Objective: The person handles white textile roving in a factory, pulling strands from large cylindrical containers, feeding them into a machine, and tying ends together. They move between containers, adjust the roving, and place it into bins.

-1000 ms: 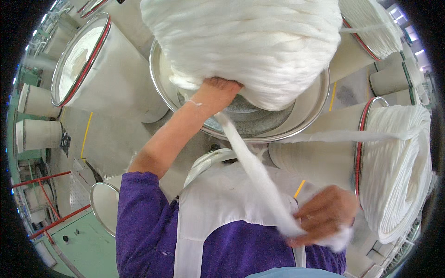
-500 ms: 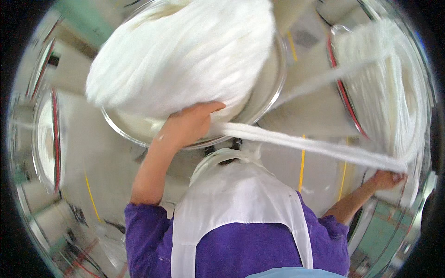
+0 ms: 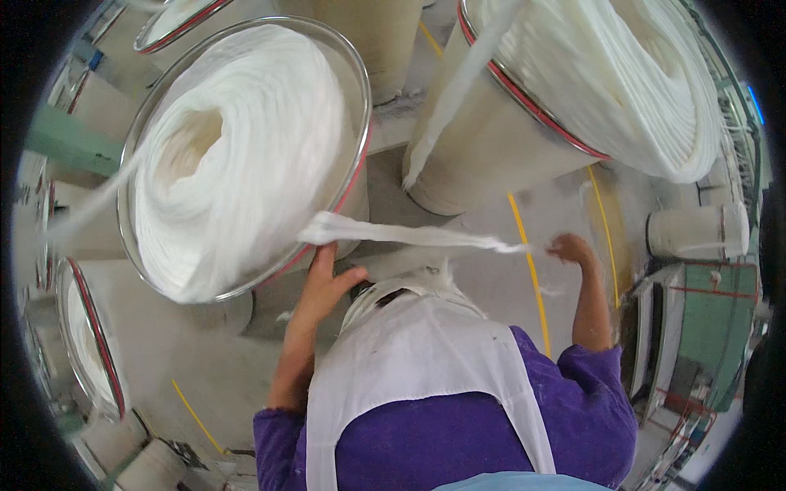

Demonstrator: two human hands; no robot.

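Note:
A tall can [image 3: 356,106] with a metal rim holds a big coil of white fibre sliver [image 3: 237,155]. My left hand [image 3: 323,282] rests against the can's lower rim, fingers spread, right under a loose sliver strand [image 3: 409,236] that hangs out of the coil. The strand runs right and ends in a frayed tip close to my right hand [image 3: 571,248], which is held out with fingers apart and nothing clearly in it. I wear a purple top and a white apron.
A second full can [image 3: 499,147] stands at the upper right with a strand hanging down its side. More cans [image 3: 90,335] line the left edge. Yellow lines [image 3: 528,262] cross the grey floor. Green machine frames [image 3: 704,335] sit at the right.
The view has swung, so the coil now sits at the upper left. The strand was stretched taut between both hands; now its end hangs free near my right hand.

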